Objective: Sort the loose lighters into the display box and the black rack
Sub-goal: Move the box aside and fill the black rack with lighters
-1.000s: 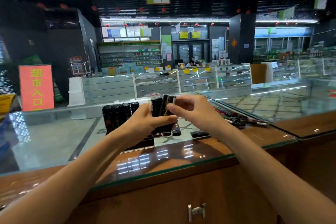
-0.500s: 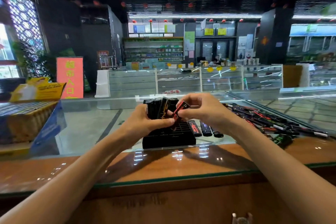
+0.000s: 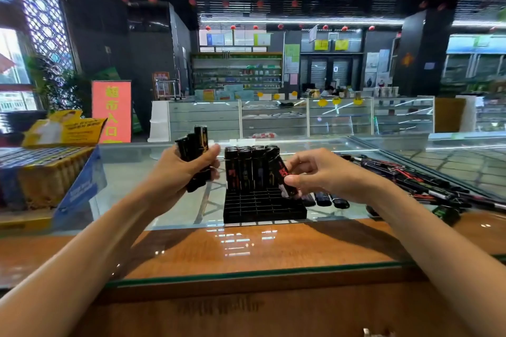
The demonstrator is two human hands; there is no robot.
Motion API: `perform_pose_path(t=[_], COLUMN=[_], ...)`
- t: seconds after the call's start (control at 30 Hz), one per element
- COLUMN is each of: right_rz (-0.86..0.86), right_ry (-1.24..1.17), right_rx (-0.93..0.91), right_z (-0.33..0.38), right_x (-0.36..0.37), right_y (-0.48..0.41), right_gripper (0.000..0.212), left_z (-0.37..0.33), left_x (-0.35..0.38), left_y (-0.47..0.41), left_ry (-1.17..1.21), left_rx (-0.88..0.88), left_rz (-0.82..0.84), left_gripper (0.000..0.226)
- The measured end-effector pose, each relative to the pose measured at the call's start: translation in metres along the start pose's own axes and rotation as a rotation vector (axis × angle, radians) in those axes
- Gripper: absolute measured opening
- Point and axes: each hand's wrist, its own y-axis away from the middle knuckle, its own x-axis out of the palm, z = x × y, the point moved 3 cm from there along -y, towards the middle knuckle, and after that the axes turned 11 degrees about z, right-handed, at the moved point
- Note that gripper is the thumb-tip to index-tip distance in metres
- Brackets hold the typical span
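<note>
Two bare forearms reach forward over a wooden counter edge (image 3: 246, 252) topped with glass. The left hand (image 3: 178, 172) is clenched around a bundle of dark lighters (image 3: 195, 150), held upright above the glass, left of the black rack (image 3: 262, 206). The right hand (image 3: 323, 172) pinches a single black lighter with red print (image 3: 283, 175) between thumb and fingertips, tilted, its lower end at the rack's right side; whether it sits in a slot is unclear. The rack is a low grid of square cells on the glass; a row of dark lighters (image 3: 247, 167) stands upright in its back cells, front cells bare. Just right of the rack, three dark lighters (image 3: 324, 199) lie flat. Further right, a loose heap of lighters (image 3: 405, 175) spreads across the glass. At far left stands a yellow and blue display box (image 3: 54, 172) packed with lighters. Beyond are glass shop cabinets (image 3: 273, 117).
</note>
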Motion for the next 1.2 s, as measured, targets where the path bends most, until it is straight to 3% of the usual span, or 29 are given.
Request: perform_pose_path(t=[0.17, 0.37, 0.7, 0.9, 1.2], right_rz=[0.07, -0.007, -0.221, -0.382, -0.443], right_ry=[-0.376, -0.374, 0.104, 0.471, 0.601], right_rx=[-0.014, -0.01, -0.129, -0.139, -0.124], right_z=[0.003, 0.0, 0.028, 0.034, 0.032], right_x=[0.003, 0.002, 0.019, 0.042, 0.056], right_y=[-0.003, -0.006, -0.023, -0.047, -0.058], right_gripper=[0.035, 0.038, 0.016, 0.011, 0.009], left_z=[0.008, 0.011, 0.006, 0.007, 0.002], left_x=[-0.004, 0.003, 0.004, -0.007, -0.005], left_y=[0.001, 0.005, 0.009, 0.013, 0.017], left_ry=[0.234, 0.405, 0.342, 0.246, 0.054], left_rx=[-0.247, -0.364, -0.314, -0.305, -0.243], left_rz=[0.11, 0.216, 0.1, -0.069, -0.118], left_gripper=[0.027, 0.038, 0.033, 0.02, 0.019])
